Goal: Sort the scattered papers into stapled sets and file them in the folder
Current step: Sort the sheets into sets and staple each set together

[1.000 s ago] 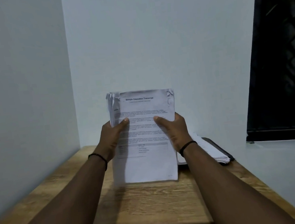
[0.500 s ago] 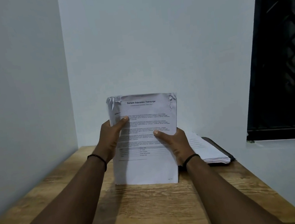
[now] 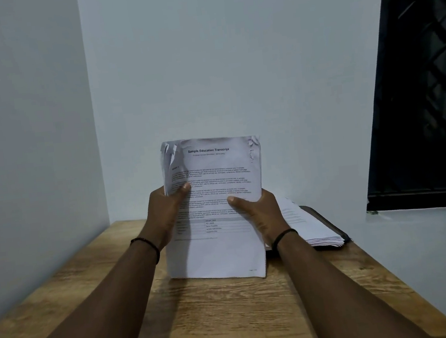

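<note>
Nearest the viewer, two bare forearms reach forward over the wooden table, each wrist circled by a dark band. Between them a bundle of papers stands upright, its lower edge at or just above the tabletop; whether it touches cannot be told. The left hand grips the bundle's edge at 9 o'clock, thumb laid across the printed face and fingers hidden behind; the right hand grips the edge at 3 o'clock in the same way, thumb on the text. Compared with a second ago, the right hand has slid lower along its edge, so that the two hands no longer sit level, while the left keeps its height and the sheets remain upright and facing the viewer. The top sheet reads "Sample Education Transcript"; both upper corners, at 11 and 1 o'clock, are crumpled. Judged from this, the person is squaring the loose sheets into one even set, and the shifted grip suggests an adjustment for tapping or aligning them before stapling; no stapler is in view. Farther off, at 2 o'clock from the bundle, a stack of papers lies flat on a dark folder near the table's far right corner. Beyond stand the pale wall and, at 3 o'clock, a dark window.
</note>
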